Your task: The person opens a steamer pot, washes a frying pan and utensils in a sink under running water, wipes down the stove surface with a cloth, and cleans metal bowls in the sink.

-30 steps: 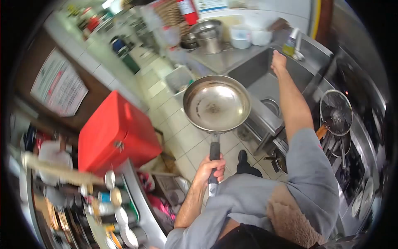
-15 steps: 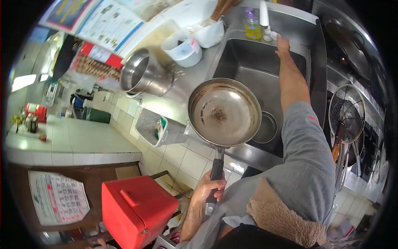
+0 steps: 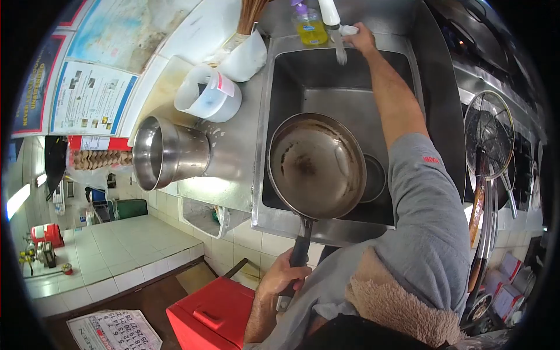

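My left hand (image 3: 284,274) is wrapped round the black handle of a frying pan (image 3: 318,166), which is held level over the near left part of the steel sink (image 3: 332,96). The pan's inside is worn, with dark brown marks at the centre and side. At the sink's back edge, my right hand (image 3: 363,39) grips the white lever of the tap (image 3: 329,13). A short stream of water (image 3: 340,55) falls from the spout, well beyond the pan. Beside the tap stands a pump bottle of yellow soap (image 3: 311,29).
Left of the sink, the steel counter holds a metal pot (image 3: 169,153) lying on its side, a white tub (image 3: 209,93) and a white container (image 3: 245,58) with a brush. Wire strainers (image 3: 489,134) hang at right. A red box (image 3: 213,315) stands at lower left.
Water now runs from the tap, where none showed before. My right hand has closed on the lever. The view has turned, and the pan stays in my left hand over the sink.
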